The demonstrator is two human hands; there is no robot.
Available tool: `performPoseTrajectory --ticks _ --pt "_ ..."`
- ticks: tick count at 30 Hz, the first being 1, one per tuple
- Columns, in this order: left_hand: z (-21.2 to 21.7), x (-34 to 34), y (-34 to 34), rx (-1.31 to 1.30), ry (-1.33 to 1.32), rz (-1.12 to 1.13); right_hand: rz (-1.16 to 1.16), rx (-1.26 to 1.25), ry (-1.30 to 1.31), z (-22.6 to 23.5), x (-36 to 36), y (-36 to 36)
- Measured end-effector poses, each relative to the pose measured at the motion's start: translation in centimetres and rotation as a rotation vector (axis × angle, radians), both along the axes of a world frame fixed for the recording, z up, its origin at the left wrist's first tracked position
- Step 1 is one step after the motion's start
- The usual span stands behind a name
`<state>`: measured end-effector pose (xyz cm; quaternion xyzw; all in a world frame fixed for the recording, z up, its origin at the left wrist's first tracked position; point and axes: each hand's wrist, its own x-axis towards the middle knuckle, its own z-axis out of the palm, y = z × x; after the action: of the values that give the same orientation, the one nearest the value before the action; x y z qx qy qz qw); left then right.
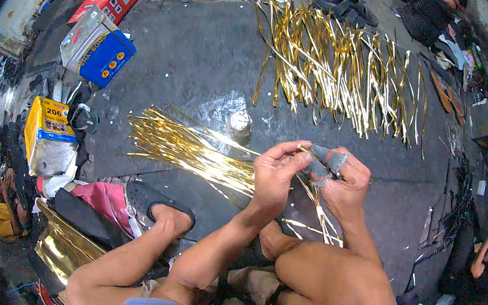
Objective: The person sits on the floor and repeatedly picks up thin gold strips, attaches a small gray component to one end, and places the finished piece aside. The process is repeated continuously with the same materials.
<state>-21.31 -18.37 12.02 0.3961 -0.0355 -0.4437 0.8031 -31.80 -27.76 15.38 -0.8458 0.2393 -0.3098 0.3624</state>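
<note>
My left hand [276, 175] is closed, its thumb and forefinger pinching a thin gold strip. My right hand [346, 186] is closed beside it, with grey cloth wraps [336, 160] around its fingers and a small dark piece between them that I cannot make out. From between the hands, several gold strips [323, 214] hang down toward my knee. A bundle of long gold strips [195, 149] lies on the dark mat, its right end behind my left hand. Farther off, a wider row of gold strips [339, 73] is spread out at the far right.
A white lump [240, 121] stands on the dark mat [184, 47] ahead. Red [105, 0], blue [106, 56] and yellow [52, 129] containers line the left side. Gold sheet [65, 243] lies by my left leg. A black sandal [347, 9] sits at the far edge; wooden-handled tools [487, 243] lie right.
</note>
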Motion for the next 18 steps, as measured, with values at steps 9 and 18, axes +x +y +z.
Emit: performPoseTrajectory --ticks 9,18 --pt "-1.8 6.4 3.0 0.002 -0.043 0.204 0.311 -0.161 -0.072 -0.7 2.9 1.6" --pt "-3.1 18.3 7.9 0.079 0.029 0.529 0.528 -0.227 -0.003 -2.0 1.4 3.3"
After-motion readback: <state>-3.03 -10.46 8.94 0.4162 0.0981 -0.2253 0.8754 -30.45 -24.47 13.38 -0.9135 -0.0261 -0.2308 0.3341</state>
